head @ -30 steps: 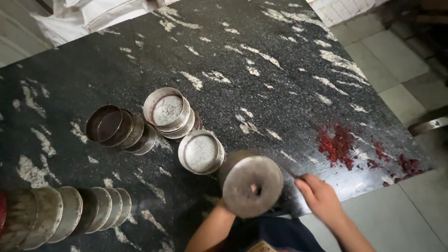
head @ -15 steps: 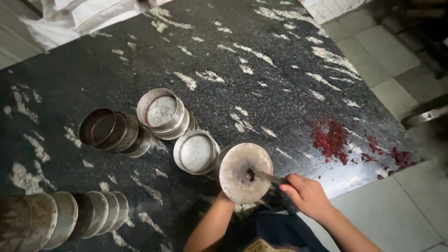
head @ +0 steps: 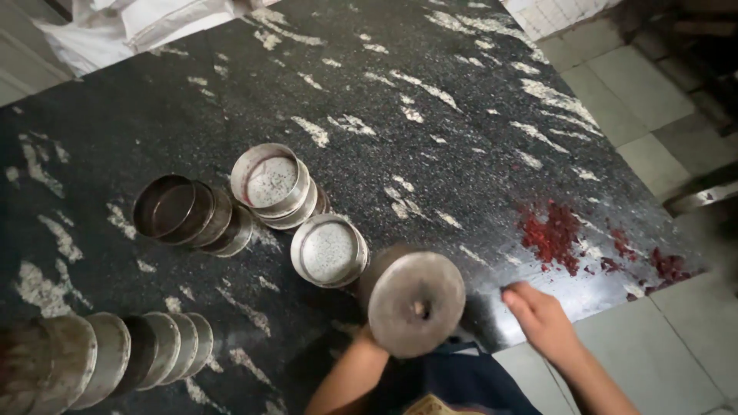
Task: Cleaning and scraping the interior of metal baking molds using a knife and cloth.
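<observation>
Our left hand point(head: 367, 338) is hidden behind the metal tin point(head: 415, 303) it holds at the counter's point(head: 430, 154) near edge; our blurred right hand point(head: 538, 319) hangs loosely curled, empty.

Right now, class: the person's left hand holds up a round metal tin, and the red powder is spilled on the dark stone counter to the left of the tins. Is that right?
Not quite. The head view shows the red powder spilled to the right of the tins, near the right hand. The rest stands: the left hand holds up a round metal tin over the dark stone counter.

We count three stacks of round metal tins standing on the worktop point(head: 430, 100): point(head: 273, 184), point(head: 184, 214), point(head: 329, 250). One lifted tin point(head: 415, 303). One row of tins lower left point(head: 115, 361). Two hands: point(head: 367, 338), point(head: 542, 319).
</observation>
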